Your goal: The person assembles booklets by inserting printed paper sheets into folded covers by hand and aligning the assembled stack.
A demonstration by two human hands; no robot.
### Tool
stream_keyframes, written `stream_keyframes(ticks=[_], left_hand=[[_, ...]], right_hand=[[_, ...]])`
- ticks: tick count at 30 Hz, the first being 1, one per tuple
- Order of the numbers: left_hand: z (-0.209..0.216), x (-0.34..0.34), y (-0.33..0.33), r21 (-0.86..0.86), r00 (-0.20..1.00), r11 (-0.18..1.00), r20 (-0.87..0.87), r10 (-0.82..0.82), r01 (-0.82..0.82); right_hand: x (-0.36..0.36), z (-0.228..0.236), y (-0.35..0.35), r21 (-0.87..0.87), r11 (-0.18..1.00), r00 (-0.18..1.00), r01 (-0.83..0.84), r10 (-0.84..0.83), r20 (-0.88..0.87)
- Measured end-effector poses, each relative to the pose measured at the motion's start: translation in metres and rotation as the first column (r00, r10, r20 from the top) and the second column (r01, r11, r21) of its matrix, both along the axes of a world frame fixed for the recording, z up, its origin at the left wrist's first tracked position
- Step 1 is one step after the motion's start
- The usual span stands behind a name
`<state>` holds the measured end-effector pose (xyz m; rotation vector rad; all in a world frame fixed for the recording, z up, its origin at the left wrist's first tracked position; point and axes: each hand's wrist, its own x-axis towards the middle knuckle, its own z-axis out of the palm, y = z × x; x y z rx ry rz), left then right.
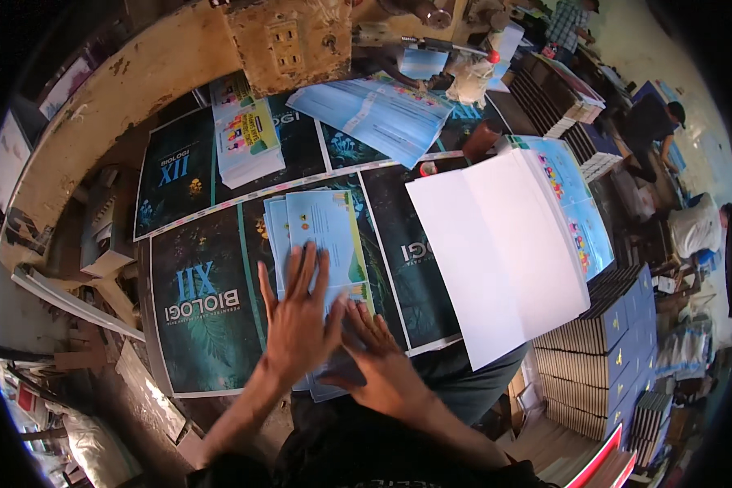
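My left hand (297, 313) lies flat with spread fingers on a small stack of light blue printed sheets (321, 228). My right hand (378, 358) presses flat on the stack's near edge, beside the left hand. The stack rests on large dark green printed cover sheets (207, 317) that cover the worktable. Neither hand grips anything.
A fanned pile of white sheets (500, 252) sits to the right. More light blue sheets (382, 110) and a colourful stack (248, 138) lie farther back. Stacks of bound books (602, 342) stand at the right. A worn machine part (289, 37) hangs overhead. People work at the far right (655, 130).
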<state>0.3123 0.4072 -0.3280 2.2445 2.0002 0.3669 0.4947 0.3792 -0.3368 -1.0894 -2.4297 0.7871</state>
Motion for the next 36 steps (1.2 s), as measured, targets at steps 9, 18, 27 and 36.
stream_keyframes(ticks=[9,18,27,36], left_hand=[[-0.014,0.015,-0.023,0.035,0.972,0.989,0.194,0.135,-0.145],[-0.016,0.013,-0.029,0.055,0.998,0.997,0.044,0.052,-0.054],[-0.026,0.004,-0.038,0.027,0.995,0.997,-0.079,-0.065,0.067],[0.029,0.003,-0.026,0.069,0.938,0.995,0.345,0.038,-0.066]], right_hand=[[0.097,0.053,0.047,0.193,0.815,0.793,0.546,-0.577,0.196],[0.086,0.079,0.036,0.261,0.771,0.778,0.58,-0.62,0.104],[0.069,0.095,0.023,0.164,0.803,0.812,0.573,-0.583,0.02],[0.01,0.032,0.022,-0.545,0.832,0.802,0.107,-0.397,-0.447]])
